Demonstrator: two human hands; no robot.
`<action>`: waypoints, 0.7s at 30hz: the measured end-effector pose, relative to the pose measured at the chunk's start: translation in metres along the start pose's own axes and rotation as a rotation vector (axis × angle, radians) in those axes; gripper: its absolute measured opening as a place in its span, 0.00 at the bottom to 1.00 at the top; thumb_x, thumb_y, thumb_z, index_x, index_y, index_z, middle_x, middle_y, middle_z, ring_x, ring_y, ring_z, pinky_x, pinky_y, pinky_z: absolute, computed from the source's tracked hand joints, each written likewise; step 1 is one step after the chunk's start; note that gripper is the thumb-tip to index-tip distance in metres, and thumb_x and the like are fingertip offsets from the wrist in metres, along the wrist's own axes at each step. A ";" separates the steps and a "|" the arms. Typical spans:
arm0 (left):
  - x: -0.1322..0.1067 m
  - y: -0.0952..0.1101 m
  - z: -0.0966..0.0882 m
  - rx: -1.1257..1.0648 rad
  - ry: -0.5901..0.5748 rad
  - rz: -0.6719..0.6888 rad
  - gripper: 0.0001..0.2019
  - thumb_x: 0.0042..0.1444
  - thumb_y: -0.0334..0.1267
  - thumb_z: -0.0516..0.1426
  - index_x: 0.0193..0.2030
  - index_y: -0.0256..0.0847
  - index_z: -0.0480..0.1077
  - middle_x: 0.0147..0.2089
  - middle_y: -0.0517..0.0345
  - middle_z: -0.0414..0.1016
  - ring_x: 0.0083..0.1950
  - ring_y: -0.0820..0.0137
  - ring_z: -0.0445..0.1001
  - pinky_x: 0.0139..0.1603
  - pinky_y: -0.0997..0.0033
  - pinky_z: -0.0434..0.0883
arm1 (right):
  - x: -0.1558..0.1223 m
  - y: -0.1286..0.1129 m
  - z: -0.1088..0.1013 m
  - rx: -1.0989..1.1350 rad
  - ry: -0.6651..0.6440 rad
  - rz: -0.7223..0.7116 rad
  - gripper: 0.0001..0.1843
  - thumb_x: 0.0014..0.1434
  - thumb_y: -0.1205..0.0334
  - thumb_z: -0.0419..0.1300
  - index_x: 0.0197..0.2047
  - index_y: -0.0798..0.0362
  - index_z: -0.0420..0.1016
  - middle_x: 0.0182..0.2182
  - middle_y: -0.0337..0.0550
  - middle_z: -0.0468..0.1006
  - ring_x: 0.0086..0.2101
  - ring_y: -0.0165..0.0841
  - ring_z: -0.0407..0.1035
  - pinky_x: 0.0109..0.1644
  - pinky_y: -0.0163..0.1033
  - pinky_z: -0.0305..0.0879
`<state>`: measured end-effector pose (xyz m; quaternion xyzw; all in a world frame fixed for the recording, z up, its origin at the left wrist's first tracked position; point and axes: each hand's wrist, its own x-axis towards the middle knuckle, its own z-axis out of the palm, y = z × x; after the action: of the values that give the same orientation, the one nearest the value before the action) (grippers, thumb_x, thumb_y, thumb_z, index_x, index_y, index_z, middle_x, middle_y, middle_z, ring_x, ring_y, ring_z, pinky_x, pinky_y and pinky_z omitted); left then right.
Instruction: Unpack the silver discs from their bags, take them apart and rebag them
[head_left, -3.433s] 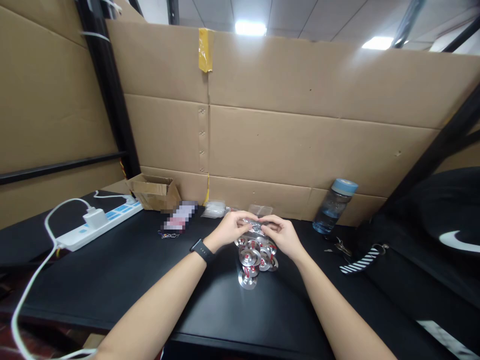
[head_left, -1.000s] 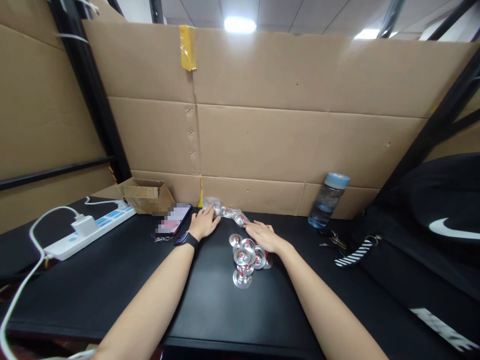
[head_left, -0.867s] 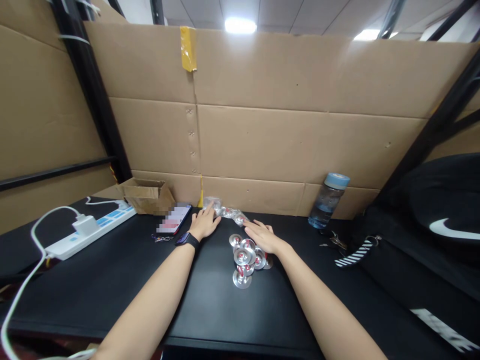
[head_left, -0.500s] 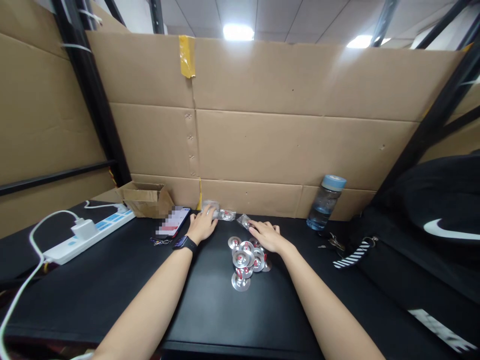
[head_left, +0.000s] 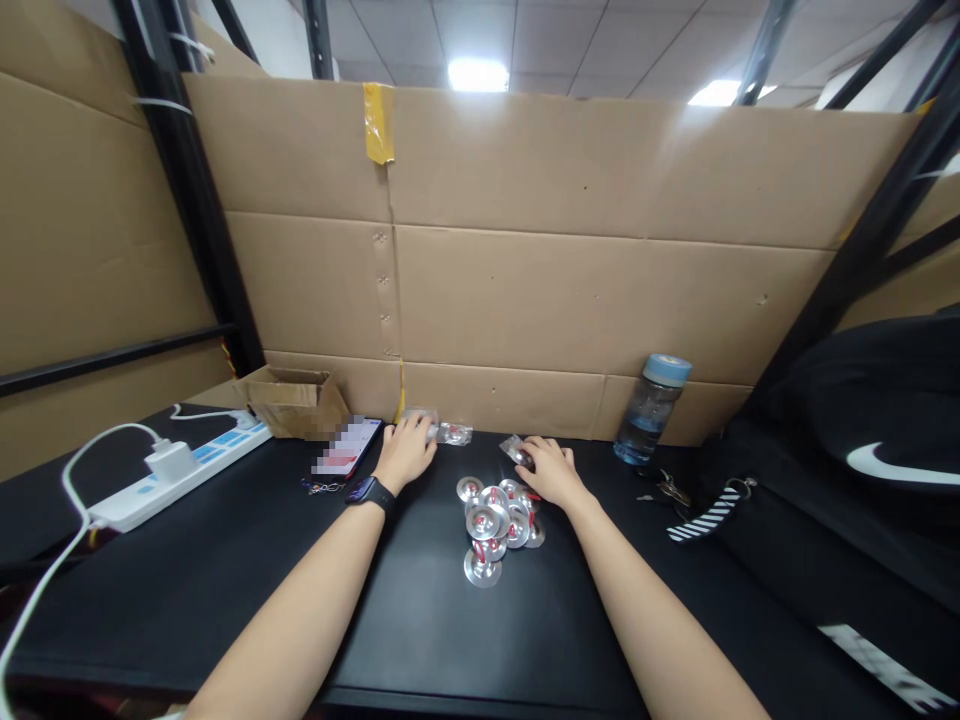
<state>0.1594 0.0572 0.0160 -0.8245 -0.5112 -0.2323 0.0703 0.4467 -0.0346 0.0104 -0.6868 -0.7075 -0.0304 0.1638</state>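
At the back of the table, my left hand (head_left: 406,455) wears a black watch and has its fingers curled over a clear plastic packet (head_left: 420,413). The fingertips are partly hidden behind the hand. Just right of it lies another clear packet (head_left: 454,434) with a bit of red inside. My right hand (head_left: 553,472) has its fingers on a small clear packet (head_left: 515,449) holding something shiny. Nearer to me, between my forearms, several round silver discs (head_left: 487,522) with domed middles and red parts lie in a loose heap.
A cardboard wall (head_left: 510,300) closes off the back. To the left are an open cardboard box (head_left: 300,405), a phone (head_left: 349,450) and a white power strip (head_left: 187,475). On the right stand a water bottle (head_left: 651,410), keys (head_left: 671,490) and a black bag (head_left: 840,520).
My right hand has shifted a little to the right, and the small packet at its fingers has moved right with it. My left hand stays over its packet; the disc heap has not changed.
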 end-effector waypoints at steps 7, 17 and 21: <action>-0.001 0.019 -0.015 -0.208 0.098 0.135 0.11 0.63 0.36 0.51 0.48 0.44 0.71 0.50 0.50 0.73 0.54 0.60 0.71 0.54 0.59 0.65 | 0.001 0.014 -0.004 0.166 0.002 0.165 0.15 0.61 0.59 0.55 0.50 0.48 0.75 0.46 0.48 0.81 0.46 0.42 0.74 0.45 0.42 0.64; -0.011 0.066 -0.019 -0.923 -0.039 0.193 0.14 0.65 0.45 0.54 0.53 0.42 0.68 0.49 0.51 0.76 0.50 0.66 0.75 0.51 0.65 0.73 | -0.006 -0.013 -0.020 0.997 0.093 -0.097 0.16 0.55 0.56 0.65 0.45 0.53 0.73 0.40 0.46 0.82 0.39 0.38 0.77 0.46 0.43 0.72; -0.014 0.071 -0.017 -1.089 -0.189 0.160 0.15 0.64 0.45 0.55 0.54 0.41 0.67 0.49 0.50 0.76 0.45 0.67 0.76 0.47 0.65 0.74 | -0.019 -0.036 -0.033 1.167 -0.016 -0.149 0.23 0.51 0.57 0.71 0.48 0.51 0.71 0.40 0.44 0.81 0.39 0.36 0.77 0.46 0.43 0.72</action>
<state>0.2111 0.0067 0.0337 -0.7952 -0.2570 -0.3820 -0.3946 0.4181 -0.0634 0.0433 -0.4318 -0.6548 0.3577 0.5068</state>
